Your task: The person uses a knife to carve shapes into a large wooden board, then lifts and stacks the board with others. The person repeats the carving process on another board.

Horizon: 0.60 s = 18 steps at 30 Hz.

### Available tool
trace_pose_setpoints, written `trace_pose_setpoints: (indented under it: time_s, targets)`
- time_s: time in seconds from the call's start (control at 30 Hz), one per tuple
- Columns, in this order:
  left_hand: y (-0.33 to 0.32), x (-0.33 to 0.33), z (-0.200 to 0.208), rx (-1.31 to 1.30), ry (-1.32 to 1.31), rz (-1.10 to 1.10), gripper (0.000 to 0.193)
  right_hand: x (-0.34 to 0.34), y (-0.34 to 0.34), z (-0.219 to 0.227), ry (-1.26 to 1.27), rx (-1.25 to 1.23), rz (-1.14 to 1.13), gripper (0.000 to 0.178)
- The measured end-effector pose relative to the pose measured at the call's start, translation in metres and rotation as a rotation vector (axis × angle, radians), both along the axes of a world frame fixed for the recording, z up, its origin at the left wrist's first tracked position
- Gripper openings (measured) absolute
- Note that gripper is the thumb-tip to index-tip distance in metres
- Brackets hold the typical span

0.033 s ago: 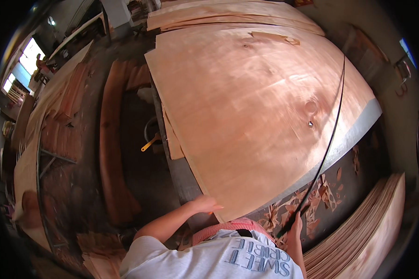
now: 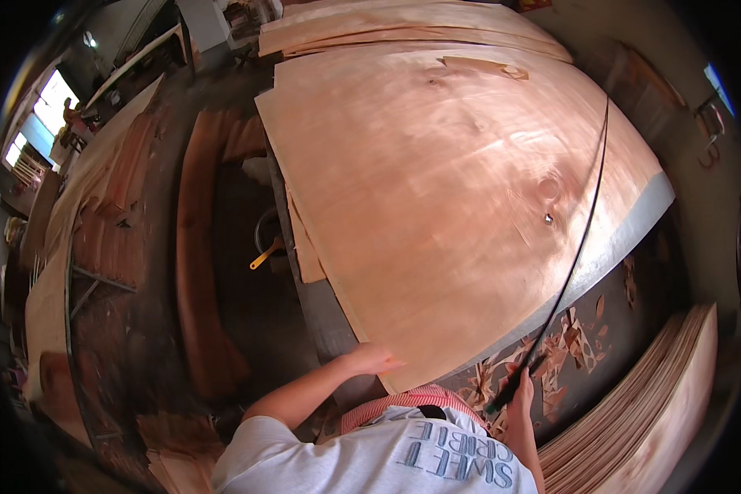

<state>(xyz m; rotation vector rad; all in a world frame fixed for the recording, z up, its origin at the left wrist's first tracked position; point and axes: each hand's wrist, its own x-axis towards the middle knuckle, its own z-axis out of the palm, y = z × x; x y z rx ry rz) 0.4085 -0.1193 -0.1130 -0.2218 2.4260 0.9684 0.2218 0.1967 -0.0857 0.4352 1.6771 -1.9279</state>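
A large, thin sheet of pale wood veneer (image 2: 403, 214) covers the table in front of me. My left hand (image 2: 375, 359) lies over the near left edge of this sheet, close to its corner, fingers stretched out and slightly blurred. To the right, my right hand (image 2: 520, 392) is closed around the dark lower end of a long, thin black rod (image 2: 580, 247). The rod slants up and away over the right side of the sheet. A small hole and a knot mark (image 2: 548, 193) show in the veneer there.
Stacked veneer (image 2: 634, 420) stands at my lower right. Torn scraps (image 2: 568, 342) lie beside the table's right side. A yellow-handled tool (image 2: 263, 255) is left of the table, near a long brown board (image 2: 198, 247). More sheets (image 2: 412, 33) lie at the far end.
My left hand has shifted slightly up and right over the sheet's edge. My right hand has risen a little, and the rod has moved slightly left.
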Motion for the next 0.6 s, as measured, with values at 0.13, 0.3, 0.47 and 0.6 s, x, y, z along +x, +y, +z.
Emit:
trace_pose_setpoints:
  time_s: [0.13, 0.3, 0.47, 0.6]
  targets:
    - [0.047, -0.052, -0.016, 1.110, 0.068, 0.538, 0.050, 0.010, -0.077, 0.019, 0.087, 0.043, 0.297, 0.031]
    - [0.020, -0.060, -0.021, 1.221, -0.193, 0.554, 0.047, 0.023, -0.080, 0.026, 0.454, 0.320, 1.075, 0.024]
    - [-0.069, -0.018, -0.060, 0.633, 0.128, 0.942, 0.029, 0.027, -0.038, 0.018, 0.821, 0.578, 1.160, 0.027]
    - [-0.108, -0.007, -0.049, -0.203, 0.575, 1.039, 0.039, 0.033, 0.007, -0.010, 0.825, 0.662, 1.039, 0.027]
